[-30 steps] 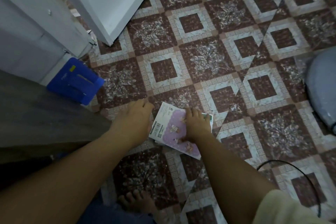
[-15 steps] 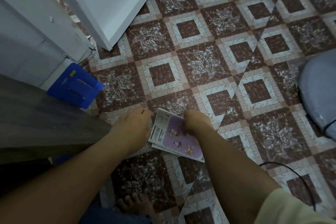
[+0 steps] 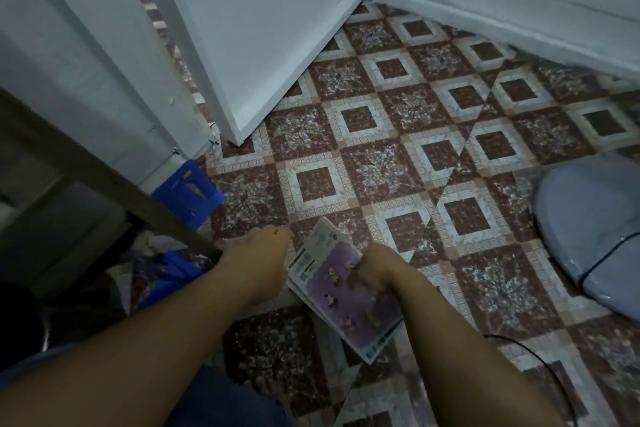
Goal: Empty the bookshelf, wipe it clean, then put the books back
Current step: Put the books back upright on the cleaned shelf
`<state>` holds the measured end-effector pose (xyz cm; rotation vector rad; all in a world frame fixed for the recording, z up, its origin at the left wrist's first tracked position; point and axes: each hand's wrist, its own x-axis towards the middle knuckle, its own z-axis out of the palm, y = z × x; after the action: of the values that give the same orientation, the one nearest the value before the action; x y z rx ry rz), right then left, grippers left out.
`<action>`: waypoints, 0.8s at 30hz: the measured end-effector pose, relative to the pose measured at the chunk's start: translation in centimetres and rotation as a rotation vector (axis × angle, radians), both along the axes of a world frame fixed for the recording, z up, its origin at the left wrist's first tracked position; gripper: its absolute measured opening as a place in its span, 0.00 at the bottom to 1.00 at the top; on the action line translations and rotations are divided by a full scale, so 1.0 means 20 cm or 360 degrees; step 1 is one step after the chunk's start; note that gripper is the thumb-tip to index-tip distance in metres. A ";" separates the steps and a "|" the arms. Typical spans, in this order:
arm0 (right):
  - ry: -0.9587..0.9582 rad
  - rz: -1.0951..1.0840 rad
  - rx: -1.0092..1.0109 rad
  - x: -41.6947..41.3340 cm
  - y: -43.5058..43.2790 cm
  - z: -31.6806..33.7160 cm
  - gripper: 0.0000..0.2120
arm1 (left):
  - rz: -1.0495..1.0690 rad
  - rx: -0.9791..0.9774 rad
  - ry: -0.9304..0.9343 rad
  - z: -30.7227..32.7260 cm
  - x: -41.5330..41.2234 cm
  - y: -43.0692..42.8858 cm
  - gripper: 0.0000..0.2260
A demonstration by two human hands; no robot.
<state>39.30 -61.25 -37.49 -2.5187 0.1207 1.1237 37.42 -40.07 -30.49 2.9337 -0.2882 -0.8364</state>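
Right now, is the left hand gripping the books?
No, the left hand lies open with straight fingers beside the books, while the right hand grips them.

A thin stack of books (image 3: 332, 291), purple-covered with small figures and a white barcoded edge, lies slanted on the floor (image 3: 381, 163), gripped under the right grip (image 3: 375, 270), just right of the left grip (image 3: 258, 263).

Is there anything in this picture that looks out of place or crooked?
Yes. The thin books lie on the floor tiles, slanted against the tile pattern, not on a shelf; the right hand grips their edge. A black cable also trails loose across the floor nearby.
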 end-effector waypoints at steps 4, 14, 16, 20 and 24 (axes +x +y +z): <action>-0.0093 -0.0095 0.0134 0.00 -0.02 0.27 0.11 | -0.0176 0.0195 -0.0076 0.12 -0.09 -0.02 0.24; -0.0020 -0.0246 0.0633 -0.01 -0.06 0.96 0.16 | -0.0697 0.0244 -0.0900 0.31 -0.30 0.03 0.55; 0.0005 -0.0209 0.0673 0.00 -0.05 1.01 0.11 | -0.0717 0.0172 -0.1102 0.31 -0.31 0.04 0.54; 0.0180 -0.0150 0.0725 0.01 0.01 1.03 0.20 | -0.0845 0.0131 -0.1514 0.29 -0.32 0.05 0.28; 0.0067 -0.0060 0.0533 -0.02 0.06 0.99 0.14 | -0.0859 0.0096 -0.1569 0.25 -0.30 0.10 0.17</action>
<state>38.97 -60.03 -17.71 -2.1897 -0.0092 1.0823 31.40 -38.10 -25.48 3.0871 -1.1298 0.6885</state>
